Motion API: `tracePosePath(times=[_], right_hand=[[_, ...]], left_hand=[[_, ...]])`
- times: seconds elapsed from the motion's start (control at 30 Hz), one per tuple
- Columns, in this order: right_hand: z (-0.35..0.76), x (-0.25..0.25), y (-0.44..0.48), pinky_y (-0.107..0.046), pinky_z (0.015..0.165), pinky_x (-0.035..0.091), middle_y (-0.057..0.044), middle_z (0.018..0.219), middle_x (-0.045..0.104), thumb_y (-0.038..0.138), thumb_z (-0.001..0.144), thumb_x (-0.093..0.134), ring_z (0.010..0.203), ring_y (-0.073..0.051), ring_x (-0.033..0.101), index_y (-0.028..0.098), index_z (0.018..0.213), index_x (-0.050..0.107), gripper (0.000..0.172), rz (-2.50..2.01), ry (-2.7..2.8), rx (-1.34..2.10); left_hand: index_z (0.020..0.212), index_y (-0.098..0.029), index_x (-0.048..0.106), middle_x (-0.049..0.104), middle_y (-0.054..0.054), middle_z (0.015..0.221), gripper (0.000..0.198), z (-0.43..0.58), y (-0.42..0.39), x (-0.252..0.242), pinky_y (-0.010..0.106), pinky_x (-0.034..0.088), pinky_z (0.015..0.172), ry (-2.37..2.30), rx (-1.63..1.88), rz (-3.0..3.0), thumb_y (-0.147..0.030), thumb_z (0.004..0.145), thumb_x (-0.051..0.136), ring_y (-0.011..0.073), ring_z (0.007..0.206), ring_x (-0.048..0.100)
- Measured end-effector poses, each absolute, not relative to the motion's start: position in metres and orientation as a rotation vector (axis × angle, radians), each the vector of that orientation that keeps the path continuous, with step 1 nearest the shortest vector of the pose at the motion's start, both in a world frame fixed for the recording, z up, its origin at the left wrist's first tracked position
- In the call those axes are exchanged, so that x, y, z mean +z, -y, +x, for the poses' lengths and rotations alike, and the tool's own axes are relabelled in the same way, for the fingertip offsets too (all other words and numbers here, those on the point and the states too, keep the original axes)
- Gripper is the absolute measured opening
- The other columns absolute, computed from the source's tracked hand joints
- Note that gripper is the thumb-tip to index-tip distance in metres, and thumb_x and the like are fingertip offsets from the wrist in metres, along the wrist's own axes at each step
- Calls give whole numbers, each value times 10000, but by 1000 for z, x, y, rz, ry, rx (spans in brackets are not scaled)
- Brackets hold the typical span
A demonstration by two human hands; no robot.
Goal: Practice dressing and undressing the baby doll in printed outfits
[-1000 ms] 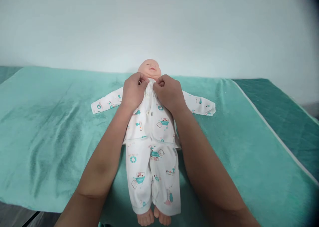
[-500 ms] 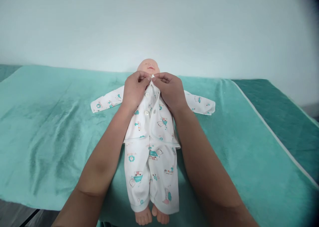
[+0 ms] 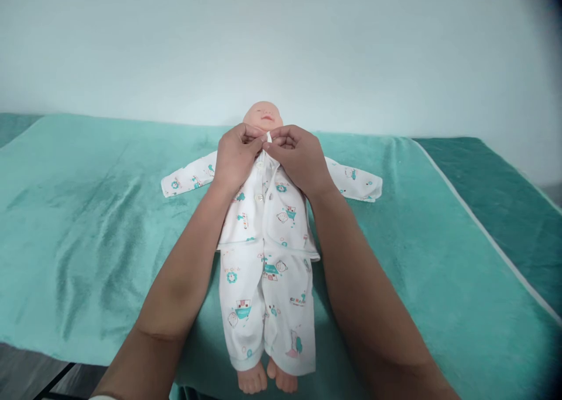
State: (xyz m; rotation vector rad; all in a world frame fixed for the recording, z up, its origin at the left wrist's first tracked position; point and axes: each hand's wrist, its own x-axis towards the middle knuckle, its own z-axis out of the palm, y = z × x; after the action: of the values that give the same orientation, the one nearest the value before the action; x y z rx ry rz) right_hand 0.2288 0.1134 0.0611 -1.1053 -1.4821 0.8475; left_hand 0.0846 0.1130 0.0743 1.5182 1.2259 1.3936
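Head view: doll (image 3: 262, 116) lies face up mid-blanket (image 3: 88, 212), head toward the far edge. Left hand (image 3: 236, 157) and right hand (image 3: 298, 159) pinch the shirt (image 3: 263, 212) collar together under the chin, apparently to align its top fastening.

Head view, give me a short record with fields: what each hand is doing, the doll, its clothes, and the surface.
left hand: left hand pinches the shirt's collar edge at the doll's neck
right hand: right hand pinches the facing collar edge, fingertips meeting the left's
doll: doll lies on its back, head away from the camera, bare feet toward it
shirt: printed shirt, sleeves spread out to both sides, buttons down the front
trousers: matching trousers cover both legs
surface: teal blanket, wrinkled, spread under the doll
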Motion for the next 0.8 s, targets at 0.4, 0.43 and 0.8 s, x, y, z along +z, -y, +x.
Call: tracePosePath(times=[0.4, 0.43, 0.8], right_hand=[[223, 70, -105, -324, 669, 485, 70, 634, 583, 133, 745, 661, 620, -147, 562, 245, 885, 584, 195, -1213, 1633, 692], [222, 70, -105, -330, 683, 488, 69, 636, 586, 118, 740, 655, 627, -151, 569, 244, 894, 582, 212, -1227, 1633, 697], [224, 72, -102, -313, 719, 506, 64, 707, 620, 200, 771, 703, 715, -151, 629, 236, 1150, 606, 393, -1168, 1669, 775]], left_hand=[[966, -202, 668, 706, 4, 764, 153, 84, -110, 74, 285, 501, 697, -1235, 1334, 1547, -251, 834, 728, 159, 739, 657], [976, -203, 666, 701, 2, 756, 156, 84, -111, 73, 287, 502, 698, -1235, 1334, 1542, -236, 833, 717, 160, 735, 656], [948, -197, 638, 592, -45, 651, 281, 84, -111, 76, 254, 456, 625, -1117, 1392, 1280, -60, 702, 648, 108, 594, 555]])
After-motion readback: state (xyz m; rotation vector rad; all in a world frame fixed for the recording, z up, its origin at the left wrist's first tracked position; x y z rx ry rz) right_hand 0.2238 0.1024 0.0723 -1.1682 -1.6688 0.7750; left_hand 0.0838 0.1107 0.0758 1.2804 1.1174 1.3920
